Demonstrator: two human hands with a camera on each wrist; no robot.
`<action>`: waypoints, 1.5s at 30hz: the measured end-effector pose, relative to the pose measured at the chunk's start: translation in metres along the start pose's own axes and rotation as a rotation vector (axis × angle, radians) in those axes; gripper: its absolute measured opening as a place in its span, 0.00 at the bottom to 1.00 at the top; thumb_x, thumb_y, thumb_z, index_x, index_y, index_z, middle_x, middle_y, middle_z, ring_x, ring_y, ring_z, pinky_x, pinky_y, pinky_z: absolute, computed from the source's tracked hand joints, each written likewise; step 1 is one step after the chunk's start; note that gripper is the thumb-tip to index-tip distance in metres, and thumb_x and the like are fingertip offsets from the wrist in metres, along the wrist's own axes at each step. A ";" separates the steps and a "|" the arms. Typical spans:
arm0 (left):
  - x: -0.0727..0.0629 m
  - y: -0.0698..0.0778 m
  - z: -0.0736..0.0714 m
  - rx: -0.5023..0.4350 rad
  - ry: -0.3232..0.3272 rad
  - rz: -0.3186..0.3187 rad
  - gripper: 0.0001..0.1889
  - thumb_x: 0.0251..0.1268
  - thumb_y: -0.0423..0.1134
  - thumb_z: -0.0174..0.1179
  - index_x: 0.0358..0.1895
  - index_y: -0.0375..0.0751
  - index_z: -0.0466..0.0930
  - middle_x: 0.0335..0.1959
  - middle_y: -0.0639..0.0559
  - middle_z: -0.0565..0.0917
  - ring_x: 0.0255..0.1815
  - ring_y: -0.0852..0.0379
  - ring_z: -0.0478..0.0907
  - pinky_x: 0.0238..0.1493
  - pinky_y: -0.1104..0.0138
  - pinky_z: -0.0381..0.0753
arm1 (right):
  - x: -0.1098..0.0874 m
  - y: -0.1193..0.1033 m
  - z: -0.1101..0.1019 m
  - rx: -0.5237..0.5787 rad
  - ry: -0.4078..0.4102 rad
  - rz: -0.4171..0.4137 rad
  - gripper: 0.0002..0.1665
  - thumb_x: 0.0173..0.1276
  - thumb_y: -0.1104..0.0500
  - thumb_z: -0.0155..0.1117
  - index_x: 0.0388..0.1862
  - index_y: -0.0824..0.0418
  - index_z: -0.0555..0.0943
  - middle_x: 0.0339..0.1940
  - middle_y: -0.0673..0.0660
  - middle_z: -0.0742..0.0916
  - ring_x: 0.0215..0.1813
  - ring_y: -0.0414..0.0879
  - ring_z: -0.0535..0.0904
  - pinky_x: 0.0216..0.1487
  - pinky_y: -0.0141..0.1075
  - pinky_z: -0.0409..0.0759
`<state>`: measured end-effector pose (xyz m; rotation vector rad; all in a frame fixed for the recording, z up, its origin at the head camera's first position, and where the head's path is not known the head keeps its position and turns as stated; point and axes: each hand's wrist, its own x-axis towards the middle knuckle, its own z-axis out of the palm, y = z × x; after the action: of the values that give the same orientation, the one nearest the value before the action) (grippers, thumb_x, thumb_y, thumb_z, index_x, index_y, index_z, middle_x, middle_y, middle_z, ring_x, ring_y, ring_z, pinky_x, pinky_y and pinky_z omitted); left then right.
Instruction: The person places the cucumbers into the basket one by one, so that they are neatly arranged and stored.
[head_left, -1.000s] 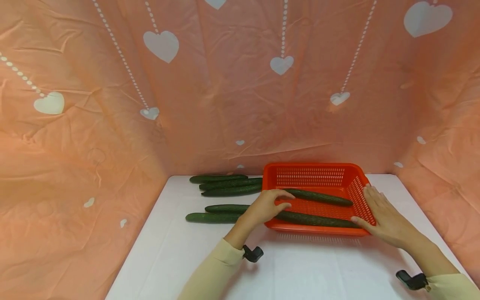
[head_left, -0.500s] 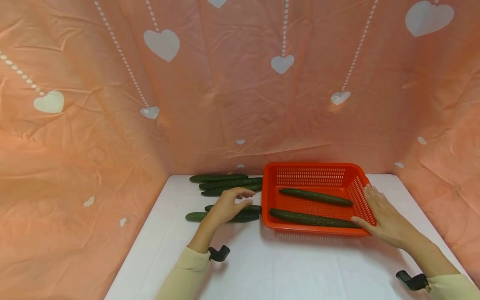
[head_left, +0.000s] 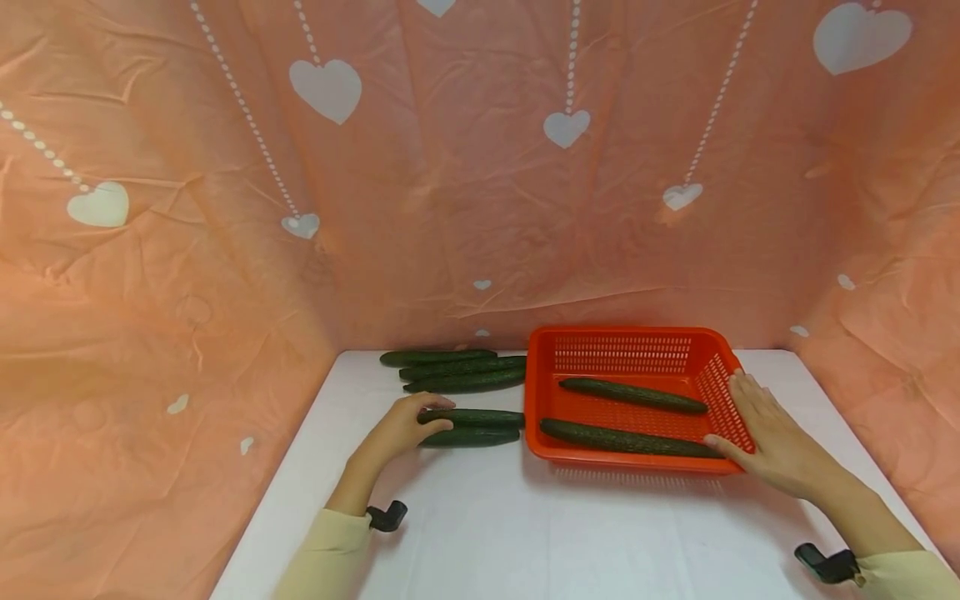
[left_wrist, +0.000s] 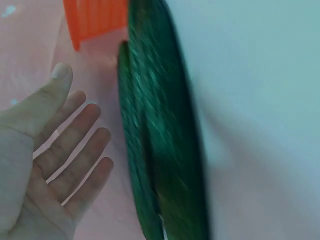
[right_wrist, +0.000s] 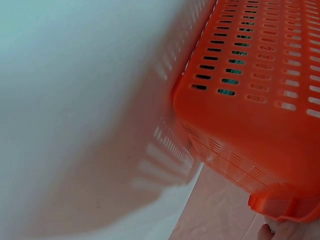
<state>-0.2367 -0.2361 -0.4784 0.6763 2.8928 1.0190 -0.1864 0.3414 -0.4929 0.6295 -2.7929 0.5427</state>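
Observation:
My left hand (head_left: 399, 429) is at the left end of two green cucumbers, the farther one (head_left: 476, 418) and the nearer one (head_left: 480, 437), which lie side by side on the white table. In the left wrist view its fingers are extended and spread beside the cucumber pair (left_wrist: 170, 125), holding nothing. My right hand (head_left: 780, 446) rests with straight fingers along the right rim of the red plastic basket (head_left: 630, 462). Inside that basket lie one cucumber (head_left: 633, 394) toward the back and another (head_left: 622, 437) along the front wall. The right wrist view shows the basket's slotted outer side (right_wrist: 240, 135).
Several more cucumbers (head_left: 461, 367) lie grouped at the back left of the table (head_left: 600, 542), their right ends close to the basket. An orange cloth (head_left: 450, 208) printed with white hearts hangs behind and at both sides.
My left hand has moved left, from over the basket's left side to the left end of the near cucumber pair. The right hand has stayed at the basket's right rim.

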 end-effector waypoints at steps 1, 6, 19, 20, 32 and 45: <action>-0.002 -0.004 -0.001 0.008 0.001 -0.002 0.17 0.71 0.40 0.73 0.59 0.41 0.89 0.57 0.47 0.89 0.61 0.42 0.84 0.64 0.45 0.83 | 0.000 0.000 0.000 -0.001 -0.001 0.002 0.61 0.77 0.43 0.68 0.85 0.80 0.48 0.84 0.82 0.54 0.90 0.62 0.36 0.84 0.31 0.22; -0.014 -0.024 -0.009 0.022 -0.005 -0.042 0.17 0.71 0.41 0.74 0.58 0.41 0.89 0.57 0.47 0.89 0.61 0.42 0.84 0.65 0.45 0.82 | 0.001 -0.001 -0.001 -0.004 -0.002 0.004 0.60 0.77 0.43 0.68 0.85 0.80 0.48 0.84 0.82 0.55 0.90 0.61 0.35 0.83 0.31 0.22; -0.031 -0.057 -0.020 0.055 -0.032 -0.140 0.14 0.69 0.42 0.75 0.55 0.43 0.90 0.57 0.45 0.89 0.65 0.39 0.82 0.70 0.42 0.78 | 0.001 0.000 0.000 0.008 -0.005 0.009 0.60 0.77 0.43 0.68 0.84 0.80 0.48 0.84 0.82 0.54 0.90 0.61 0.35 0.84 0.32 0.22; -0.032 -0.058 -0.019 0.059 -0.037 -0.145 0.15 0.69 0.42 0.75 0.55 0.44 0.90 0.58 0.44 0.88 0.66 0.38 0.81 0.71 0.42 0.76 | 0.001 -0.001 -0.001 0.009 -0.007 0.010 0.60 0.77 0.43 0.68 0.84 0.80 0.48 0.84 0.82 0.54 0.90 0.62 0.36 0.84 0.32 0.22; -0.035 -0.067 -0.012 0.071 -0.070 -0.157 0.20 0.63 0.36 0.79 0.57 0.46 0.87 0.61 0.43 0.87 0.68 0.37 0.79 0.73 0.41 0.74 | 0.002 -0.001 -0.001 0.014 -0.028 0.024 0.61 0.77 0.42 0.68 0.85 0.79 0.47 0.84 0.81 0.54 0.90 0.63 0.36 0.83 0.30 0.21; -0.041 -0.068 -0.009 0.129 -0.062 -0.089 0.18 0.66 0.31 0.74 0.58 0.42 0.88 0.59 0.42 0.87 0.66 0.37 0.81 0.72 0.42 0.76 | 0.002 0.000 -0.002 0.020 -0.022 0.028 0.61 0.76 0.42 0.68 0.85 0.79 0.48 0.84 0.82 0.54 0.90 0.65 0.39 0.82 0.29 0.21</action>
<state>-0.2273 -0.3048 -0.5177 0.5660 2.9243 0.7932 -0.1874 0.3413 -0.4903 0.6054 -2.8243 0.5738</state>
